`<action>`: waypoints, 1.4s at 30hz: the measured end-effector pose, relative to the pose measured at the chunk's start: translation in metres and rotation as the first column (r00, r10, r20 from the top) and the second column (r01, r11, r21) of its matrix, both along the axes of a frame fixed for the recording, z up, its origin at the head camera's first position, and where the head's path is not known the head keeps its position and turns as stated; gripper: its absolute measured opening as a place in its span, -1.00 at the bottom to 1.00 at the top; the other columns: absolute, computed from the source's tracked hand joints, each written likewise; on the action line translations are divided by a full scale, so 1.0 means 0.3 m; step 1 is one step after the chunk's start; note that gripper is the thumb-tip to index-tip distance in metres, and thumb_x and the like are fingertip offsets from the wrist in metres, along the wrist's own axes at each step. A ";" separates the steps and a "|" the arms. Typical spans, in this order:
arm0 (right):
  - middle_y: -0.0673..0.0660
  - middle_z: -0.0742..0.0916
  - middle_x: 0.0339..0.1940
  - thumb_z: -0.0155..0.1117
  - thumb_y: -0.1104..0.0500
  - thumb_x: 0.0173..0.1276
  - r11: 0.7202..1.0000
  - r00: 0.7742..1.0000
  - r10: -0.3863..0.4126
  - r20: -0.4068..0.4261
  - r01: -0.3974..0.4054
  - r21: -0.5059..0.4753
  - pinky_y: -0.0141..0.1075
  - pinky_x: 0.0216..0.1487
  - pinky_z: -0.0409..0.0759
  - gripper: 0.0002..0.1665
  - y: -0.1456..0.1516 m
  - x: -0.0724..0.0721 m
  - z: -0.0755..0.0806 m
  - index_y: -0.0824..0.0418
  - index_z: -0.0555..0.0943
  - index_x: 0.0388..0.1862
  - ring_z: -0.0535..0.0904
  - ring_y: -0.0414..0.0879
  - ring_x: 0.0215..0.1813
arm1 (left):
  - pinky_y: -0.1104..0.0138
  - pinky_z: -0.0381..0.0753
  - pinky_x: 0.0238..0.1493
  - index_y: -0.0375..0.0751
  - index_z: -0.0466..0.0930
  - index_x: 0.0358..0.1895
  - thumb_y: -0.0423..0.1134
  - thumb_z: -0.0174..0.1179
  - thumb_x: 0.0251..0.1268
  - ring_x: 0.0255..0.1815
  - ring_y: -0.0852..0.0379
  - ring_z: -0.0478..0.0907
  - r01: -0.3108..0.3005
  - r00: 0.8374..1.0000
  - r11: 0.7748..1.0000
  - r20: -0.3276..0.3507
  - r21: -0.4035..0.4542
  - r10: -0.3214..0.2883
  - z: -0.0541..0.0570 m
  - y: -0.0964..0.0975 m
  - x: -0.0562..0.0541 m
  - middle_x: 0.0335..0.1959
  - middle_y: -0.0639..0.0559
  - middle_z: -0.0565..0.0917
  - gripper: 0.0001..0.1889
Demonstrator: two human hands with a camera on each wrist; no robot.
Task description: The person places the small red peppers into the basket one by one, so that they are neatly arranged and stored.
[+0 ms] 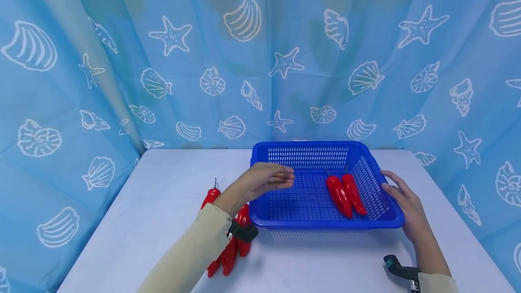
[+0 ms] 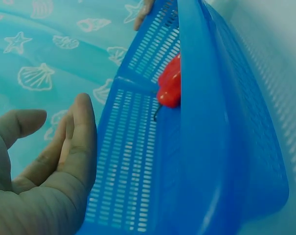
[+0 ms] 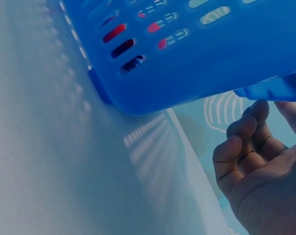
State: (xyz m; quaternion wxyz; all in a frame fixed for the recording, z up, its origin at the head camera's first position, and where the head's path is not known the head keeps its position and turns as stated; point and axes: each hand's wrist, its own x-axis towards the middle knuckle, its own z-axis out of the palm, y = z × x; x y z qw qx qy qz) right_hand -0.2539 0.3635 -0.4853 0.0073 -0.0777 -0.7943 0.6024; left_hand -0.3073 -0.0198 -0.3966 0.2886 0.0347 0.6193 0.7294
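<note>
A blue plastic basket [image 1: 311, 224] with slotted walls holds two red chili peppers [image 1: 338, 197] towards its right side. My left hand [image 1: 266, 180] hangs over the basket's left part, holding nothing, its fingers loosely bent. In the left wrist view, its thumb stands apart from the fingers. My right hand [image 1: 407, 202] grips the basket's right rim; in the right wrist view several of its fingers [image 3: 241, 127] curl below the rim. Several more red chili peppers [image 1: 229, 257] lie on the table left of the basket, partly hidden by my left forearm.
The white table [image 1: 171, 180] runs back to a blue curtain [image 1: 244, 58] printed with shells and starfish. A dark wrist strap [image 1: 244, 231] sits on my left wrist, and another dark wrist device [image 1: 400, 269] on my right.
</note>
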 end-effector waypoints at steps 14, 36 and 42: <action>0.38 0.18 0.58 -0.01 -0.36 0.48 1.000 1.000 -0.010 0.022 0.010 -0.013 -0.28 -0.12 0.73 -0.22 -0.007 0.000 0.003 -0.39 0.04 0.61 0.21 0.43 0.46 | 0.12 0.59 0.19 -0.39 0.59 0.16 -0.20 0.25 0.43 0.13 -0.18 0.63 -0.029 0.998 1.000 -0.051 0.011 0.030 0.008 -0.114 0.042 0.05 -0.28 0.67 -0.62; 0.36 0.13 0.60 -0.03 -0.34 0.50 1.000 1.000 -0.001 -0.006 0.001 -0.013 -0.37 -0.14 0.71 -0.25 -0.004 -0.007 -0.009 -0.43 0.03 0.60 0.17 0.45 0.47 | 0.19 0.63 0.12 -0.33 0.56 0.21 -0.17 0.20 0.45 0.12 -0.12 0.65 -0.215 0.968 0.976 -0.137 -0.042 0.208 -0.002 -0.338 0.120 0.13 -0.28 0.65 -0.61; 0.34 0.12 0.61 -0.03 -0.32 0.51 1.000 1.000 -0.003 -0.004 0.003 -0.025 -0.39 -0.14 0.70 -0.25 -0.006 -0.008 -0.010 -0.43 0.02 0.60 0.21 0.40 0.46 | 0.13 0.59 0.17 -0.30 0.55 0.23 -0.13 0.22 0.43 0.07 -0.04 0.68 -0.316 0.941 0.945 -0.156 -0.091 0.299 -0.058 -0.408 0.124 0.09 -0.19 0.67 -0.57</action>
